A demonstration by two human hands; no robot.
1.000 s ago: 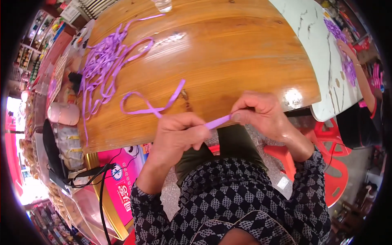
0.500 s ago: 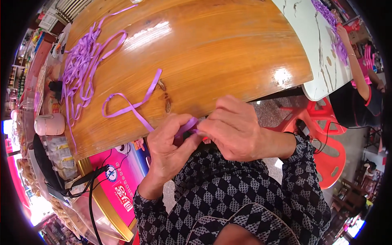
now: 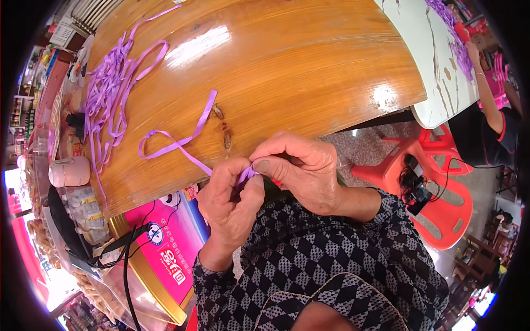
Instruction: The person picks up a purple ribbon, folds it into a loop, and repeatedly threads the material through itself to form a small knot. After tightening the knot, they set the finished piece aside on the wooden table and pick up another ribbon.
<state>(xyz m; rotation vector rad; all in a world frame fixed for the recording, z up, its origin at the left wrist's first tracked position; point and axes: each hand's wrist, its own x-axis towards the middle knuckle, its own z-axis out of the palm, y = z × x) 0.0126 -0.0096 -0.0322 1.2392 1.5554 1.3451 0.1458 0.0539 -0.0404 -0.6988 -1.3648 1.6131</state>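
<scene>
A narrow purple ribbon [image 3: 180, 143] runs from the tabletop into my fingers, its loose end lying in a loop on the wood. My left hand [image 3: 231, 201] pinches the ribbon between thumb and fingers just off the table's near edge. Touching it from the right, my right hand [image 3: 302, 172] has thumb and forefinger pressed together on the same bunched bit of ribbon. Whether a knot sits there cannot be made out, as the fingers cover most of it. Farther left on the table lies a tangled heap of the same ribbon [image 3: 110, 83].
The wooden table [image 3: 309, 66] spans the front. A pink lidded container [image 3: 69, 171] and black cables [image 3: 128, 259] are at its left. Red plastic stools [image 3: 441, 212] stand to the right, one bearing black devices. A co-worker's arm [image 3: 488, 105] reaches over purple ribbon on a white marbled table [image 3: 436, 77].
My right hand has moved left and closer to my left hand; its thumb now presses against the ribbon at my left fingertips. The ribbon on the table barely shifted.
</scene>
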